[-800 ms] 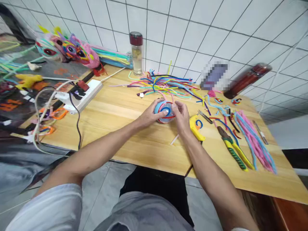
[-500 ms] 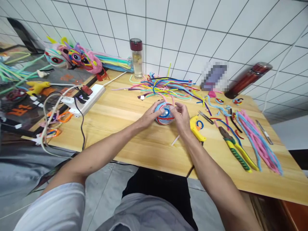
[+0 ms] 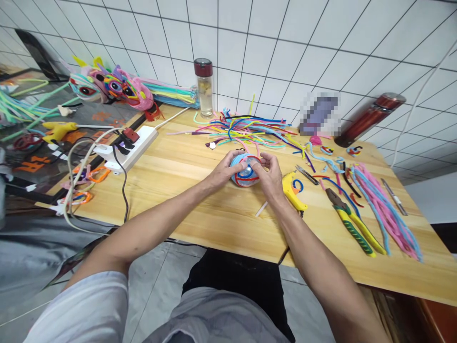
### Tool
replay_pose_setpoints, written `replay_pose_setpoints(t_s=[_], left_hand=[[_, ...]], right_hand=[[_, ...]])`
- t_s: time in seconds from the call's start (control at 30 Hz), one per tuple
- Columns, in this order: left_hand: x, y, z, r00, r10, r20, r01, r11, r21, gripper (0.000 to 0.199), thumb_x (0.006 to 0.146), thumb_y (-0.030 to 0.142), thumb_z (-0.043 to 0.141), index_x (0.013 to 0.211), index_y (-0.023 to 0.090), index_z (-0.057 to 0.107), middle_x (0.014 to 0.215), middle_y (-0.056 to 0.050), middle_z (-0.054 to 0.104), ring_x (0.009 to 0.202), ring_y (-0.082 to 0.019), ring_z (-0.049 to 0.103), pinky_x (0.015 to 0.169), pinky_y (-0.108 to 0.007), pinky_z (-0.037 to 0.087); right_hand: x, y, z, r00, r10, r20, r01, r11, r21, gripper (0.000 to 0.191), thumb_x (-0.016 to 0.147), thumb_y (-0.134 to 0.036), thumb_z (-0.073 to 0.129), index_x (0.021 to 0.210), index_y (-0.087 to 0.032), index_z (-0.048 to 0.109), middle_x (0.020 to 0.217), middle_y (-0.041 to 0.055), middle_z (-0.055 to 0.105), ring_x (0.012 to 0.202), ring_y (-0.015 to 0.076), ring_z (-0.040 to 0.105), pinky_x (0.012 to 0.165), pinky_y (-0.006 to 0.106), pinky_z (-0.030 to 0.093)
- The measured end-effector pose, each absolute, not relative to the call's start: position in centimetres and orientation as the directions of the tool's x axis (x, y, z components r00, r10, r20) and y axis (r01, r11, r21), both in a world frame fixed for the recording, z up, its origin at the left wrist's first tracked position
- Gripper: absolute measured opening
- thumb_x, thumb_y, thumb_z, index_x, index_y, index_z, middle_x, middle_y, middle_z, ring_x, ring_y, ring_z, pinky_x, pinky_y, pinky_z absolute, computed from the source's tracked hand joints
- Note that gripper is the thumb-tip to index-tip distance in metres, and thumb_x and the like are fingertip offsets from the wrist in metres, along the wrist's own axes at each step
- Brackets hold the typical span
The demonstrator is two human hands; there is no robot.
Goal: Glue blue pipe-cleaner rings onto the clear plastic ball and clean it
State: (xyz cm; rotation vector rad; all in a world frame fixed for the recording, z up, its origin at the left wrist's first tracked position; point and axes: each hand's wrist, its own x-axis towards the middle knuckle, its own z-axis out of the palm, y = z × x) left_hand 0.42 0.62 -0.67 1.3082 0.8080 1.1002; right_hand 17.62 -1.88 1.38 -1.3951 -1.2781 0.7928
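Note:
A round light-blue piece [image 3: 246, 179] with red and darker blue strips is held over the middle of the table. My left hand [image 3: 227, 172] grips its left side, the thumb on the upper face. On the other side my right hand [image 3: 270, 175] holds it, thumb also on the top. The fingertips behind the piece are partly hidden. A yellow glue gun [image 3: 293, 191] lies just right of my right hand. Behind the piece spreads a pile of colourful fuzzy stems [image 3: 246, 128].
Pliers [image 3: 350, 224], pink and blue stems [image 3: 389, 209] and a craft knife [image 3: 394, 196] lie to the right. A glass bottle [image 3: 204, 90] and red flask [image 3: 371, 119] stand behind. At left are a power strip [image 3: 134, 150] and colourful fuzzy heads [image 3: 114, 88].
The round piece has tilted slightly between my hands, and my thumbs have shifted a little on its face. The whole view has moved slightly.

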Motion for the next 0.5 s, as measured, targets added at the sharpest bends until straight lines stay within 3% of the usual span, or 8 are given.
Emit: replay_pose_setpoints(t_s=[0.13, 0.27, 0.37, 0.5], left_hand=[[0.3, 0.5, -0.6, 0.313, 0.941, 0.131, -0.164, -0.082, 0.983, 0.063, 0.082, 0.052, 0.077, 0.131, 0.020, 0.056, 0.130, -0.007, 0.064, 0.125, -0.027, 0.059, 0.110, -0.038, 0.046], [0.1, 0.5, -0.7, 0.343, 0.925, 0.162, -0.194, -0.099, 0.976, 0.069, 0.086, 0.066, 0.068, 0.134, 0.019, 0.055, 0.136, -0.010, 0.063, 0.131, -0.031, 0.057, 0.113, -0.044, 0.045], [-0.1, 0.5, -0.9, 0.338, 0.911, 0.235, -0.129, -0.203, 0.971, 0.088, 0.079, 0.073, 0.072, 0.144, 0.018, 0.048, 0.149, -0.014, 0.054, 0.142, -0.035, 0.049, 0.120, -0.049, 0.039], [-0.2, 0.1, -1.0, 0.348, 0.874, 0.339, 0.095, -0.392, 0.915, 0.117, 0.061, 0.065, 0.090, 0.154, 0.017, 0.037, 0.156, -0.018, 0.046, 0.145, -0.039, 0.046, 0.124, -0.052, 0.036]], right_hand=[[17.6, -1.9, 1.2, 0.211, 0.962, 0.176, 0.267, 0.116, -0.957, 0.068, 0.074, -0.067, 0.073, 0.121, -0.020, 0.060, 0.112, 0.0077, 0.065, 0.105, 0.0244, 0.062, 0.092, 0.042, 0.051], [17.6, -1.8, 1.0, 0.229, 0.956, 0.183, 0.256, 0.122, -0.959, 0.067, 0.070, -0.064, 0.078, 0.119, -0.021, 0.062, 0.109, 0.0062, 0.066, 0.102, 0.0233, 0.062, 0.092, 0.041, 0.051], [17.8, -1.7, 1.2, 0.291, 0.937, 0.191, 0.160, 0.149, -0.976, 0.058, 0.079, -0.067, 0.069, 0.113, -0.022, 0.063, 0.106, 0.0042, 0.068, 0.100, 0.0210, 0.063, 0.092, 0.039, 0.050], [18.2, -1.5, 2.2, 0.359, 0.907, 0.221, -0.038, 0.251, -0.967, 0.042, 0.084, -0.061, 0.065, 0.103, -0.024, 0.067, 0.101, 0.0013, 0.071, 0.099, 0.0176, 0.066, 0.090, 0.034, 0.050]])
